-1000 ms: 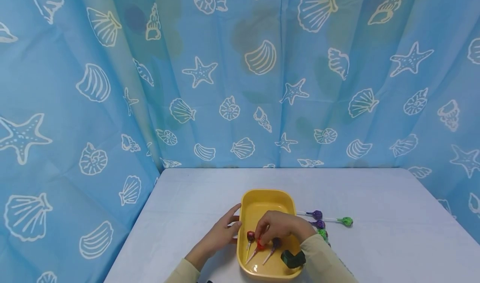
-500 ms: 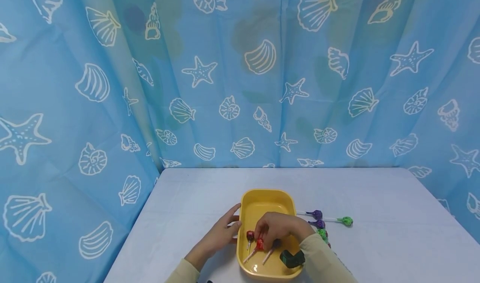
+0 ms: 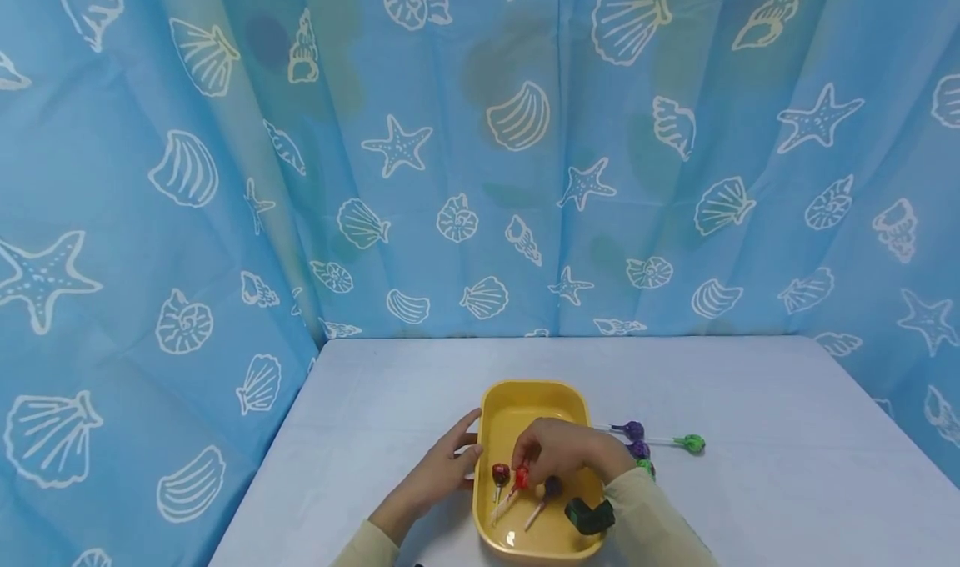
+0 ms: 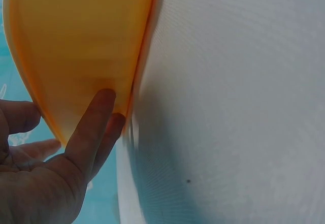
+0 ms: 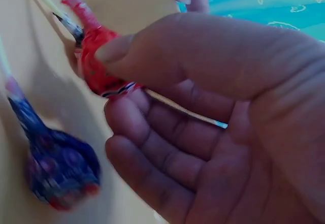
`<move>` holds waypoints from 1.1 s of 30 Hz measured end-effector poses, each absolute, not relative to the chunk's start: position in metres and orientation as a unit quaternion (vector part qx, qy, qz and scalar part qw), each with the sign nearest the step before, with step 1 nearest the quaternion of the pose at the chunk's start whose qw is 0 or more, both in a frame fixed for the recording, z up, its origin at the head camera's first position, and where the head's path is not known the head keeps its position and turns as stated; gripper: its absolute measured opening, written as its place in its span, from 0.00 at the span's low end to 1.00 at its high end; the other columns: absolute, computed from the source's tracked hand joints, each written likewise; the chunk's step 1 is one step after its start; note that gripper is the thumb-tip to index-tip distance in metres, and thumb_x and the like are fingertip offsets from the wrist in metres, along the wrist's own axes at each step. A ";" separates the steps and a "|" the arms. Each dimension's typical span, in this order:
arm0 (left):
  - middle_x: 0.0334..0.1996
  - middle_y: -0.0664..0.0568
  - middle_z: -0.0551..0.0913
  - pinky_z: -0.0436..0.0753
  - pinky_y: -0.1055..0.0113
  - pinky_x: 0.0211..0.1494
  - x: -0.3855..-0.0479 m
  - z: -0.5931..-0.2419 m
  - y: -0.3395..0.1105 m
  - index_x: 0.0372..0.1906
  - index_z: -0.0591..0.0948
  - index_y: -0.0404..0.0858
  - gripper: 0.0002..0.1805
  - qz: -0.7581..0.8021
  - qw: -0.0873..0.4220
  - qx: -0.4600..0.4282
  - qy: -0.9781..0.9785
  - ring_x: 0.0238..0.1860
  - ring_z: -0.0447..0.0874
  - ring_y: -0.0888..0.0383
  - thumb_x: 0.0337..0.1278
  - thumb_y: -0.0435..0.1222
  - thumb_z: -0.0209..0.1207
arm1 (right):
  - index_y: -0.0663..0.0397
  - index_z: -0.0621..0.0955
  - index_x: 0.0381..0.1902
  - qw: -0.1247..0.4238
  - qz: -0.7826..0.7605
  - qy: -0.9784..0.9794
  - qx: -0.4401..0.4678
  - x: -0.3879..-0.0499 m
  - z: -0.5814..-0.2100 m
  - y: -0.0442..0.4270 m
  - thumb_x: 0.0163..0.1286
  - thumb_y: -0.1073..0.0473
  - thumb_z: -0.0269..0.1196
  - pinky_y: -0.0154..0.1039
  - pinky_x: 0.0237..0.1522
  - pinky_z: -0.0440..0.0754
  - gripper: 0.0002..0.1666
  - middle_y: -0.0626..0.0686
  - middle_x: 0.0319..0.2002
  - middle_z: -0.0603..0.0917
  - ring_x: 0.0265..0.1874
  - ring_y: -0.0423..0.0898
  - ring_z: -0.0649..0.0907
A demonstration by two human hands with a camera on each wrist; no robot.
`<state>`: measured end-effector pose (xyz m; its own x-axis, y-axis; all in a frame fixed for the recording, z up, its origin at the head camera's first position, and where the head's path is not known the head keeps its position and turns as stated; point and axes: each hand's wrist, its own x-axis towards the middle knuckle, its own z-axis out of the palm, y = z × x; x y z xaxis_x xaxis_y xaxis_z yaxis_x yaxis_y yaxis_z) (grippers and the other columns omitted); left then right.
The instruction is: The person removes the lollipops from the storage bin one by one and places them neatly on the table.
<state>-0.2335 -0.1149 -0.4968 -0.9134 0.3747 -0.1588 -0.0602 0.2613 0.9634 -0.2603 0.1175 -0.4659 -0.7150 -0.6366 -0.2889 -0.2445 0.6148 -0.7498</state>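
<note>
A yellow tray (image 3: 534, 402) stands on the white table, holding a few wrapped lollipops. My right hand (image 3: 564, 450) is inside it, pinching the red lollipop (image 3: 522, 477) by its wrapped candy end between thumb and fingers. In the right wrist view, the thumb presses the red wrapper (image 5: 96, 64). A dark red lollipop (image 3: 500, 473) lies to the left and a dark purple lollipop (image 3: 552, 487) to the right of it. My left hand (image 3: 444, 471) touches the tray's left side from outside; in the left wrist view its fingers (image 4: 91, 127) lie extended against the wall.
Right of the tray, purple lollipops (image 3: 634, 429) and a green lollipop (image 3: 694, 444) lie on the white table (image 3: 765, 484), others partly hidden by the right forearm. A dark block (image 3: 589, 517) sits at the right wrist. A blue shell-print curtain (image 3: 480, 175) hangs behind.
My right hand has risen slightly with the red lollipop's candy end, showing more of the dark purple lollipop. My left hand stays at the tray's side.
</note>
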 end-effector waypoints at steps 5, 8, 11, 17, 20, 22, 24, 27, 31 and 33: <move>0.68 0.31 0.69 0.90 0.52 0.45 -0.235 -0.498 -0.114 0.81 0.57 0.45 0.33 0.596 0.182 0.093 0.777 0.62 0.76 0.35 0.77 0.33 0.51 | 0.50 0.86 0.36 0.244 -0.360 0.860 -0.266 -0.259 -0.458 0.124 0.55 0.68 0.74 0.37 0.35 0.83 0.11 0.45 0.29 0.83 0.30 0.45 0.79; 0.68 0.32 0.69 0.90 0.52 0.45 -0.235 -0.498 -0.113 0.81 0.57 0.45 0.33 0.593 0.183 0.088 0.779 0.63 0.76 0.35 0.77 0.33 0.51 | 0.51 0.86 0.37 0.228 -0.373 0.859 -0.265 -0.257 -0.456 0.129 0.55 0.66 0.74 0.36 0.36 0.83 0.11 0.45 0.30 0.83 0.31 0.45 0.79; 0.68 0.33 0.70 0.90 0.52 0.45 -0.234 -0.498 -0.113 0.81 0.58 0.46 0.33 0.591 0.182 0.088 0.781 0.62 0.76 0.36 0.77 0.34 0.51 | 0.51 0.86 0.38 0.213 -0.383 0.859 -0.264 -0.256 -0.454 0.136 0.56 0.64 0.74 0.35 0.36 0.83 0.11 0.44 0.31 0.83 0.32 0.44 0.79; 0.68 0.33 0.70 0.90 0.52 0.46 -0.233 -0.498 -0.113 0.81 0.58 0.46 0.33 0.590 0.180 0.094 0.781 0.63 0.76 0.36 0.77 0.34 0.51 | 0.55 0.86 0.40 0.183 -0.404 0.854 -0.273 -0.255 -0.446 0.152 0.59 0.65 0.71 0.33 0.37 0.84 0.11 0.45 0.31 0.84 0.32 0.46 0.80; 0.68 0.33 0.70 0.90 0.53 0.46 -0.234 -0.498 -0.113 0.81 0.58 0.46 0.33 0.590 0.178 0.093 0.782 0.63 0.76 0.36 0.77 0.34 0.51 | 0.57 0.86 0.41 0.173 -0.408 0.856 -0.268 -0.254 -0.442 0.159 0.60 0.66 0.71 0.32 0.37 0.84 0.10 0.46 0.31 0.84 0.32 0.46 0.80; 0.68 0.34 0.70 0.90 0.53 0.46 -0.235 -0.499 -0.113 0.81 0.58 0.46 0.33 0.588 0.178 0.088 0.784 0.63 0.76 0.36 0.76 0.34 0.51 | 0.58 0.86 0.41 0.165 -0.408 0.857 -0.268 -0.253 -0.441 0.164 0.61 0.66 0.71 0.32 0.37 0.84 0.10 0.46 0.32 0.84 0.32 0.46 0.80; 0.67 0.33 0.70 0.90 0.52 0.46 -0.234 -0.498 -0.113 0.81 0.58 0.46 0.33 0.588 0.179 0.087 0.784 0.63 0.76 0.36 0.76 0.34 0.51 | 0.59 0.85 0.42 0.161 -0.413 0.856 -0.266 -0.251 -0.440 0.169 0.61 0.66 0.71 0.33 0.37 0.85 0.10 0.46 0.32 0.84 0.32 0.46 0.81; 0.67 0.34 0.71 0.90 0.52 0.46 -0.234 -0.498 -0.112 0.81 0.58 0.46 0.33 0.587 0.181 0.084 0.785 0.62 0.76 0.36 0.76 0.34 0.51 | 0.60 0.85 0.43 0.157 -0.421 0.855 -0.259 -0.250 -0.440 0.177 0.61 0.66 0.70 0.34 0.39 0.86 0.11 0.47 0.33 0.85 0.31 0.46 0.81; 0.68 0.34 0.70 0.90 0.53 0.47 -0.234 -0.498 -0.112 0.81 0.58 0.46 0.33 0.588 0.182 0.086 0.784 0.62 0.77 0.36 0.76 0.34 0.51 | 0.59 0.85 0.43 0.150 -0.429 0.857 -0.244 -0.247 -0.439 0.187 0.62 0.66 0.70 0.34 0.39 0.86 0.11 0.47 0.34 0.85 0.32 0.46 0.81; 0.68 0.34 0.70 0.90 0.53 0.47 -0.235 -0.498 -0.112 0.81 0.58 0.46 0.33 0.587 0.181 0.087 0.784 0.62 0.76 0.36 0.76 0.34 0.51 | 0.59 0.85 0.43 0.142 -0.427 0.861 -0.236 -0.245 -0.437 0.192 0.62 0.65 0.71 0.35 0.40 0.86 0.11 0.48 0.34 0.84 0.33 0.47 0.80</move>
<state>-0.2345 -0.1123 -0.4979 -0.9190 0.3500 -0.1815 -0.0760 0.2945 0.9526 -0.2451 0.1921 -0.4373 -0.8488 -0.5271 -0.0424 -0.2853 0.5239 -0.8026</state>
